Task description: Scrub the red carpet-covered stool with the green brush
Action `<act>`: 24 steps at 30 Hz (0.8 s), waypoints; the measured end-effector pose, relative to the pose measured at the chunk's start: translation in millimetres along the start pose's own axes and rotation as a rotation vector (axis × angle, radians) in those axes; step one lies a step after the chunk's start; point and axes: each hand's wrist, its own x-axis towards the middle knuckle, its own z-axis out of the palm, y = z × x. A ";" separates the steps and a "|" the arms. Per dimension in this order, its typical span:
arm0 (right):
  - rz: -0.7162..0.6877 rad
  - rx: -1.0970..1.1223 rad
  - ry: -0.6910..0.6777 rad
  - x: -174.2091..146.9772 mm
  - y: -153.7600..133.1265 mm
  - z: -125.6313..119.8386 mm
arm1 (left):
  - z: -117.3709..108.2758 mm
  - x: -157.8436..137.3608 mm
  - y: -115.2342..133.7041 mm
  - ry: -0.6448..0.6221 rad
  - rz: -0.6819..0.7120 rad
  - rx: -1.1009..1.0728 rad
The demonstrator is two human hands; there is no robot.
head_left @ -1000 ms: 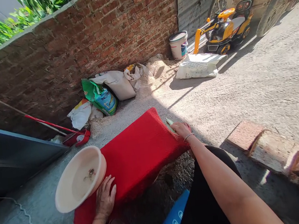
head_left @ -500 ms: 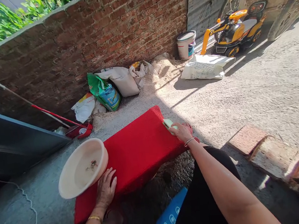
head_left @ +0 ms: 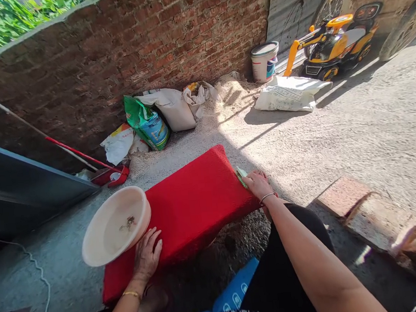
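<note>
A red cloth (head_left: 192, 191) lies spread over a low bench or table in front of me, hanging down at its edges. At its right end my right hand (head_left: 258, 184) is closed round a pale green scrub brush (head_left: 242, 176), which is tipped on its side against the cloth's edge. My left hand (head_left: 148, 252) rests flat on the cloth near the left end, fingers apart, beside a pale plastic basin (head_left: 115, 227). The basin stands on the cloth's left part, with some small dark debris (head_left: 129, 224) in it.
Along the brick wall (head_left: 190, 36) stand a green bag (head_left: 150, 124), a white sack (head_left: 174, 108) and a bucket (head_left: 264, 63). A toy excavator (head_left: 333, 50) is at the back right. Bricks (head_left: 346, 195) lie at right. A red dustpan (head_left: 118, 176) is behind the basin.
My right hand has moved the brush slightly right, over the cloth's right edge, and the brush has tilted from flat to sideways. My left hand stays in place.
</note>
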 end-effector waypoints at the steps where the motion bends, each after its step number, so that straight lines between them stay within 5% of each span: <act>1: 0.033 -0.035 -0.011 -0.2 -1.8 1.0 | 0.0 0.1 0.0 -0.005 -0.008 0.001; 6: 0.196 -0.107 -0.029 1.3 -4.1 -0.7 | 0.1 0.6 0.5 -0.004 -0.012 -0.003; 14: 0.140 -0.061 -0.061 4.0 -3.5 2.3 | 1.8 -0.7 -0.3 0.005 0.000 0.001; 20: 0.187 -0.044 -0.048 33.6 -12.8 5.3 | 0.1 -0.2 3.4 -0.005 -0.021 -0.011; 24: 0.074 0.028 -0.043 53.7 -30.1 6.5 | -2.3 -0.8 7.3 -0.016 -0.063 -0.022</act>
